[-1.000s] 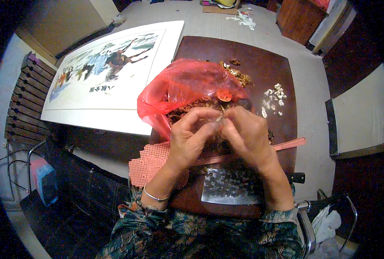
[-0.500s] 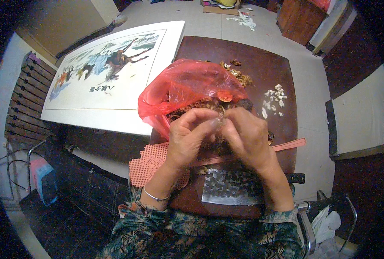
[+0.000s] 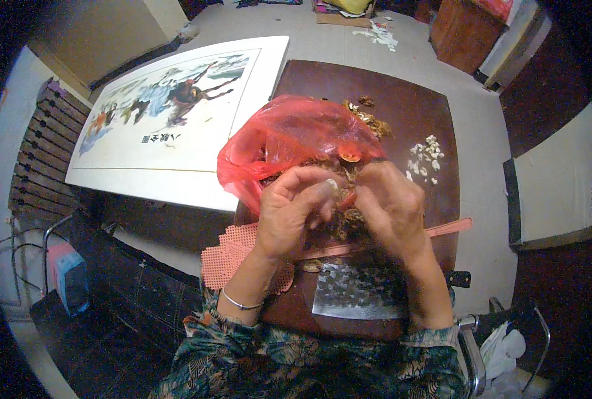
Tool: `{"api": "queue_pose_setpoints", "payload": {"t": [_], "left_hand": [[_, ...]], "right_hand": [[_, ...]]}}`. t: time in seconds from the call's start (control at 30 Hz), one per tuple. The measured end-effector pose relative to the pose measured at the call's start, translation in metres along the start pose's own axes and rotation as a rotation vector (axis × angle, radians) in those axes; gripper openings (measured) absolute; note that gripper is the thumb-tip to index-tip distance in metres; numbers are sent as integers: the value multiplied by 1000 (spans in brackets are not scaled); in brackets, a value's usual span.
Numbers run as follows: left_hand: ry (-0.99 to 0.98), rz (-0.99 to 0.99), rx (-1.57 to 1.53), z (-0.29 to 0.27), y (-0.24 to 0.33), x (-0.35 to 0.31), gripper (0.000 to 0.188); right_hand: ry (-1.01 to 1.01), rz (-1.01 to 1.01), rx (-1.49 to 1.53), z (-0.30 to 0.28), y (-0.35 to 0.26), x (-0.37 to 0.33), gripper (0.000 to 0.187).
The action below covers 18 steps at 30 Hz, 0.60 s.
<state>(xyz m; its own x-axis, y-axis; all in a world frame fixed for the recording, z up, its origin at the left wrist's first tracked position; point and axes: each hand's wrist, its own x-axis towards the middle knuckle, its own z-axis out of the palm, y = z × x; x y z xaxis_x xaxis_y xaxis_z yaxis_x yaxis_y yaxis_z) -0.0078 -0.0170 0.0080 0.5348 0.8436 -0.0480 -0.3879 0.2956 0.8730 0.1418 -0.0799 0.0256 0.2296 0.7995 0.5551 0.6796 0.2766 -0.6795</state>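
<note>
My left hand (image 3: pixel 288 213) is closed in a pinch on a small pale piece (image 3: pixel 332 184), whose kind is unclear. Beside it my right hand (image 3: pixel 392 206) has its fingers curled together; whatever may be in them is hidden. Both are just above a red plastic bag (image 3: pixel 289 126) that lies gaping on a dark brown table (image 3: pixel 416 93). Rough brown bits (image 3: pixel 346 229) spill from the bag's mouth beneath my fingers. Farther right lies a scatter of small white pieces (image 3: pixel 427 156). A brown heap of scraps (image 3: pixel 374 123) sits behind the bag.
A pink fly swatter (image 3: pixel 233 256) lies across the table under my wrists. Nearer me is a cleaver (image 3: pixel 356 296), its black handle (image 3: pixel 459 278) beyond my right forearm. A white panel with a horse painting (image 3: pixel 169 159) adjoins at left. Paper scraps (image 3: pixel 380 36) litter the far floor.
My hands have come apart slightly, the right one shifting right and away from the left. A pale piece now shows at my left fingertips. The view has shifted a little.
</note>
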Motion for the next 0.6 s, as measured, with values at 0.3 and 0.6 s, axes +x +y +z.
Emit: {"api": "queue_pose_setpoints", "payload": {"t": [0.3, 0.6], "left_hand": [[68, 2, 17, 1, -2, -1, 13], [29, -38, 23, -2, 5, -2, 16]], "right_hand": [[-104, -108, -69, 3, -6, 2, 13], [-102, -167, -47, 5, -3, 2, 11]]}}
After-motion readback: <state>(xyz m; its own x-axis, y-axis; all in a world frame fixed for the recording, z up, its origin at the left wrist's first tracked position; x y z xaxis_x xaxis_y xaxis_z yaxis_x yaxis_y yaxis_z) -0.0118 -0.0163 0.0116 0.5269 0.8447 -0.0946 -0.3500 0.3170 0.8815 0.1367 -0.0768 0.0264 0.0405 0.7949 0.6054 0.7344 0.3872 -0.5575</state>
